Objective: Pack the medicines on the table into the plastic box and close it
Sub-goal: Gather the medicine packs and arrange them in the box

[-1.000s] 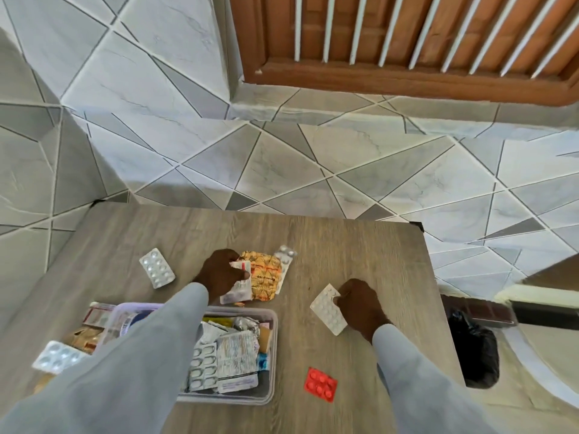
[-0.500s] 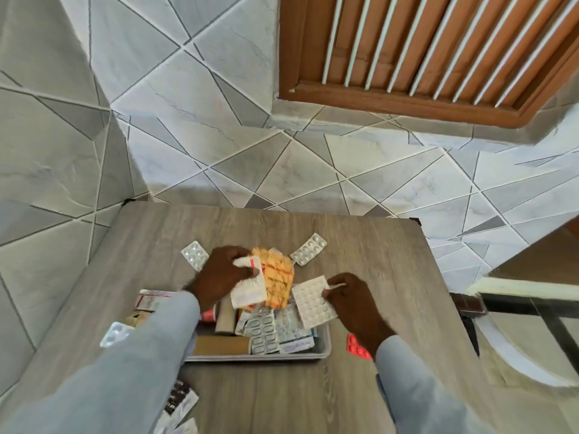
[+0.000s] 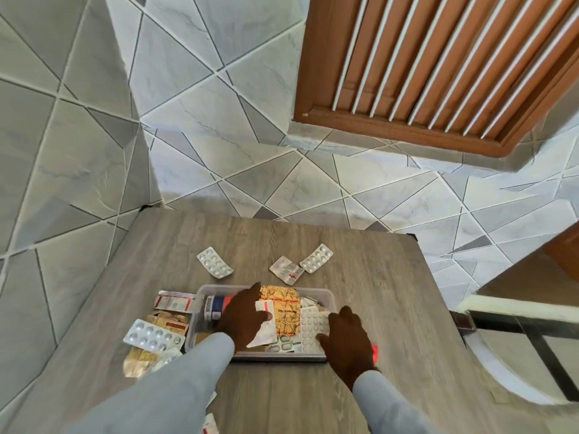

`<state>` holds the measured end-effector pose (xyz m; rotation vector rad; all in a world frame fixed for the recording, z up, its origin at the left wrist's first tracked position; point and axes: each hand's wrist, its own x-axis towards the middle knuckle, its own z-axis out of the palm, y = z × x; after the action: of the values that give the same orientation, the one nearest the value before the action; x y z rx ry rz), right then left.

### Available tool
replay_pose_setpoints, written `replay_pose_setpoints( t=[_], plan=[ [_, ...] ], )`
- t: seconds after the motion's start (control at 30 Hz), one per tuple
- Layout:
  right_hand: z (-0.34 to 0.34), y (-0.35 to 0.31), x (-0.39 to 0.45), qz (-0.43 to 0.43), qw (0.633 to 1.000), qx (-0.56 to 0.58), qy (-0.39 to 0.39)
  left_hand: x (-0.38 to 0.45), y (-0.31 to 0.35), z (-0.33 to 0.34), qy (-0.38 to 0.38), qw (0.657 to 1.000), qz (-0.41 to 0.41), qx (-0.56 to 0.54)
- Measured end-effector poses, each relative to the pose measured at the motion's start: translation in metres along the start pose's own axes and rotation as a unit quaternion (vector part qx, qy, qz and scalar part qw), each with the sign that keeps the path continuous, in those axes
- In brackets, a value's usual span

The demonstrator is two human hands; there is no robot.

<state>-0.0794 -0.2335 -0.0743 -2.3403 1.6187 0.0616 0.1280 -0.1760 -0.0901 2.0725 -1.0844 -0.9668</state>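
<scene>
Here the table (image 3: 360, 277) carries the open box (image 3: 326, 294) near its front edge, lidless and crowded with medicines. Over it the left hand (image 3: 242, 319) pinches a white sachet (image 3: 264, 324) on the orange pack (image 3: 286, 311); the right hand (image 3: 346, 339) grips a white blister (image 3: 313, 324). Beyond lie two silver strips (image 3: 214, 262).
</scene>
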Motion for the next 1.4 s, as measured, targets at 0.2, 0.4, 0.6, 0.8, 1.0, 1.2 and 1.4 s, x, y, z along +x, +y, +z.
replay_pose_setpoints(
  t=[0.2,0.4,0.6,0.8,1.0,1.2,1.4],
  plan=[
    [-0.001,0.005,-0.001,-0.06,0.996,-0.067,0.001,-0.004,0.011,0.0,0.042,0.965,0.063,0.25],
    [0.003,0.004,-0.002,-0.15,0.977,-0.151,-0.03,-0.011,-0.006,0.013,0.002,0.955,0.083,0.284],
    [0.0,0.015,0.001,-0.092,0.995,-0.012,0.026,-0.014,0.003,0.011,0.04,0.935,0.112,0.334],
    [-0.002,0.068,-0.012,0.075,0.991,0.112,0.023,-0.009,0.015,0.02,-0.063,0.893,0.175,0.409],
    [0.015,0.092,-0.023,0.074,0.994,0.057,-0.06,-0.003,0.037,0.025,0.011,0.893,0.234,0.384],
    [0.026,0.106,-0.002,0.02,0.996,-0.019,-0.089,0.033,0.066,0.027,0.065,0.938,0.17,0.295],
    [0.028,0.131,0.033,0.032,0.99,0.097,-0.095,0.092,0.074,0.037,0.041,0.968,-0.03,0.244]
  ],
)
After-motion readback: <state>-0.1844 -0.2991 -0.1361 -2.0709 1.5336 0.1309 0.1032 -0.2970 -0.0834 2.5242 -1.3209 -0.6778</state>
